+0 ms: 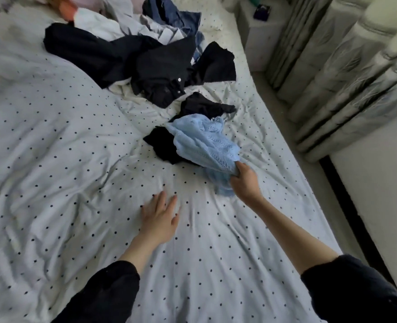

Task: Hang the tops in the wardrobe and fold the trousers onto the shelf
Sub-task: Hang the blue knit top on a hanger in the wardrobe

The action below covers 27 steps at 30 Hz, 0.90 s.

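My right hand grips the near edge of a light blue knitted top, which lies crumpled on the dotted bed sheet. Under that top lies a small black garment. My left hand rests flat on the sheet with fingers spread, holding nothing. Farther up the bed is a pile of clothes: a black buttoned garment, another black piece, blue denim and white fabric.
A white bedside table with a small dark object stands beyond the bed's right side. Pale patterned curtains hang along the right. A strip of floor runs between bed and curtains.
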Motion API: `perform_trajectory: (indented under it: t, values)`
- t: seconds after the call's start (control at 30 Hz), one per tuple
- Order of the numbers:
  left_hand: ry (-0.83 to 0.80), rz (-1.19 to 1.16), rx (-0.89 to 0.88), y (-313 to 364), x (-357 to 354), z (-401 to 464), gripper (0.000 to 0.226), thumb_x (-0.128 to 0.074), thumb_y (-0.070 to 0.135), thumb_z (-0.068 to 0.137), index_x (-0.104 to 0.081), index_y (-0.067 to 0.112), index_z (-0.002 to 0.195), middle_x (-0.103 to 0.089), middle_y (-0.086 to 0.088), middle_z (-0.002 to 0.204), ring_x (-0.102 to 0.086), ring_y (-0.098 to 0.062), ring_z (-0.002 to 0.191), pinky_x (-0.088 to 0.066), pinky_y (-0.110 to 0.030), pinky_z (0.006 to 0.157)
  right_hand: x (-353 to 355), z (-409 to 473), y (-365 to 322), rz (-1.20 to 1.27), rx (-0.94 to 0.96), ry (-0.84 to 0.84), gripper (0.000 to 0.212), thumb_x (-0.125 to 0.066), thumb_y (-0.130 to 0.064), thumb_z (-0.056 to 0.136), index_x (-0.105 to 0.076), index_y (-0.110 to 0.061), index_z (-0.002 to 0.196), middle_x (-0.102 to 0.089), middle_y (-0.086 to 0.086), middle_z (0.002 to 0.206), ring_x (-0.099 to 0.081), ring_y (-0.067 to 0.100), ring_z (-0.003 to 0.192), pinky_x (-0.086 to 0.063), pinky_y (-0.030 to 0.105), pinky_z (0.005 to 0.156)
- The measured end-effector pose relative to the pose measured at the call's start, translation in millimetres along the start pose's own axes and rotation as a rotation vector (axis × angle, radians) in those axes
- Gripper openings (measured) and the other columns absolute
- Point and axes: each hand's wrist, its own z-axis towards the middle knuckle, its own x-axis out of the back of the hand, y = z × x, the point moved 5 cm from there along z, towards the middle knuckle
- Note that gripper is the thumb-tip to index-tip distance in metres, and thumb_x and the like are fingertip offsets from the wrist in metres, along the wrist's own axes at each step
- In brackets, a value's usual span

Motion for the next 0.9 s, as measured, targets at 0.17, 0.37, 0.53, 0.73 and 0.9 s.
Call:
perform_trajectory:
  t: [0.17, 0.37, 0.53, 0.73, 0.9]
  values:
    - [0.133, -0.244, -0.132, 36, 15, -46, 0.067, -0.041, 0.023, 0.098, 0.001, 0.024, 0.15, 0.007, -0.007, 0.158, 0.001, -0.025, 0.146, -0.013, -0.044, 0.116, 63, -82, 7, -0.005, -0.005, 0.131, 0.016, -0.046, 0.007, 0.076, -0.051, -0.008, 0.077, -0.053, 0.009, 0.079, -0.046, 0.024, 0.072, -0.024, 0.032, 0.057]
    - [0.242, -0.06, -0.482, 105, 25, -112, 0.079, -0.048, 0.019, 0.095, 0.009, 0.027, 0.149, 0.015, -0.008, 0.157, 0.005, -0.025, 0.145, -0.012, -0.04, 0.115, 116, -234, 51, -0.014, -0.056, 0.149, 0.027, -0.049, 0.009, 0.076, -0.064, -0.01, 0.086, -0.055, 0.0, 0.078, -0.048, 0.017, 0.076, -0.031, 0.025, 0.06]
    - [0.116, 0.156, -0.645, 159, -25, -146, 0.085, -0.057, 0.034, 0.091, 0.006, 0.032, 0.149, 0.02, -0.005, 0.156, 0.015, -0.027, 0.144, -0.001, -0.05, 0.115, 129, -336, 93, 0.08, -0.182, 0.101, 0.038, -0.048, 0.009, 0.076, -0.058, -0.027, 0.074, -0.057, -0.012, 0.072, -0.049, 0.002, 0.068, -0.037, 0.012, 0.063]
    - [0.034, 0.246, -0.851, 229, -78, -200, 0.025, -0.045, 0.006, 0.087, -0.051, 0.02, 0.106, -0.059, -0.005, 0.115, -0.051, -0.028, 0.115, -0.036, -0.036, 0.092, 153, -432, 150, 0.24, -0.347, 0.287, 0.025, -0.049, 0.005, 0.078, -0.069, -0.007, 0.088, -0.066, 0.002, 0.081, -0.054, 0.009, 0.076, -0.045, 0.029, 0.074]
    - [-0.199, 0.137, -1.011, 291, -103, -254, 0.015, -0.045, 0.007, 0.084, -0.039, 0.018, 0.075, -0.058, -0.012, 0.085, -0.056, -0.032, 0.087, -0.04, -0.035, 0.066, 168, -519, 206, 0.291, -0.562, 0.51, 0.026, -0.051, 0.001, 0.081, -0.06, -0.019, 0.067, -0.056, -0.009, 0.066, -0.047, 0.006, 0.066, -0.037, 0.018, 0.059]
